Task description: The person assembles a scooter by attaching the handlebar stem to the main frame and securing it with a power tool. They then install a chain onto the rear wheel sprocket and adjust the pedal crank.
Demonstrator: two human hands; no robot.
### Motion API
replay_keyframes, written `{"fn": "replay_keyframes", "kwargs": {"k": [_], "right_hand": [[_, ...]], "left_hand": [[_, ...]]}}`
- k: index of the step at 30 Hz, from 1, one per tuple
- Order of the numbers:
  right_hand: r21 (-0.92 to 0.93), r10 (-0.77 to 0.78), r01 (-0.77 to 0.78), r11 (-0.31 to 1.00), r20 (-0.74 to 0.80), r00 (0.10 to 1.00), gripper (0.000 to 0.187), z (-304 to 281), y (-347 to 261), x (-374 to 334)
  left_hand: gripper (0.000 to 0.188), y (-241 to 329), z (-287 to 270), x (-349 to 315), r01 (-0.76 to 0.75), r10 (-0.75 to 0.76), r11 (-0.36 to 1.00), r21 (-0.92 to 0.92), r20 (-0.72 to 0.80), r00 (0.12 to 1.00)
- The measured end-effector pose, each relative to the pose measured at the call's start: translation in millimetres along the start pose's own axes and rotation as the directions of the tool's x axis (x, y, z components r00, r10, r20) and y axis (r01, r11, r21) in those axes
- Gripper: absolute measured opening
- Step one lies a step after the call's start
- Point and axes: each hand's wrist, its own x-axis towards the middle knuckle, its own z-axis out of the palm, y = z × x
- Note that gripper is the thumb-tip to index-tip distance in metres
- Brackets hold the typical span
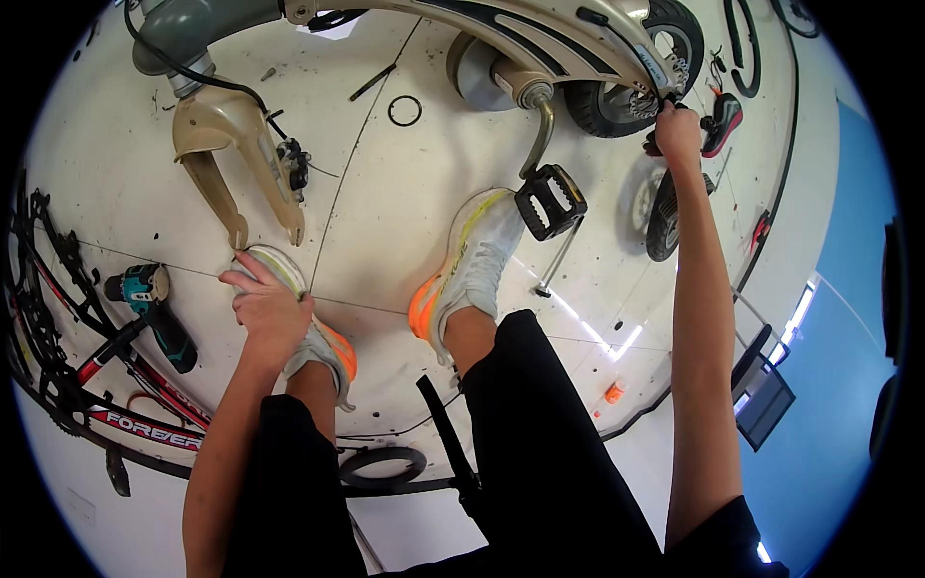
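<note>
A beige folding bike or e-bike frame lies across the floor in front of me. Its front fork points toward me with no wheel between the legs. Fingers spread, my left hand is over my left shoe, just below one fork tip; whether it touches the tip I cannot tell. My right hand is closed beside the brake disc at the hub of the rear wheel. Something dark shows at its fingers, but its kind is hidden. A black pedal hangs from the crank between my hands.
A teal-and-black cordless drill lies at left, beside a red-and-black bicycle frame. A black ring, a small wheel, a T-handled tool and a black tyre-like ring are on the floor. My shoes stand near the pedal.
</note>
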Motion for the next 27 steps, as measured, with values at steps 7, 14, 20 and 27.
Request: {"fn": "replay_keyframes", "kwargs": {"k": [7, 14, 20, 27], "right_hand": [[0.829, 0.208, -0.293, 0.476, 0.217, 0.954, 0.027, -0.9, 2.1, 28.9], [0.438, 0.138, -0.165, 0.884, 0.093, 0.986, 0.044, 1.8, 1.9, 14.8], [0.432, -0.007, -0.076, 0.899, 0.186, 0.983, 0.048, -6.6, 17.4, 17.9], [0.329, 0.014, -0.116, 0.937, 0.297, 0.955, 0.042, -15.4, 12.5, 20.1]], "left_hand": [[0.121, 0.5, -2.0, -2.0, 0.007, -0.007, 1.000, -0.015, -0.001, 1.000], [0.121, 3.5, 2.9, -1.7, 0.016, -0.016, 1.000, -0.019, -0.006, 1.000], [0.121, -1.0, 0.1, -3.9, -0.006, 0.006, 0.998, -0.056, -0.004, 1.000], [0.122, -2.7, 17.1, 2.0, 0.022, -0.020, 1.000, 0.017, -0.066, 0.998]]}}
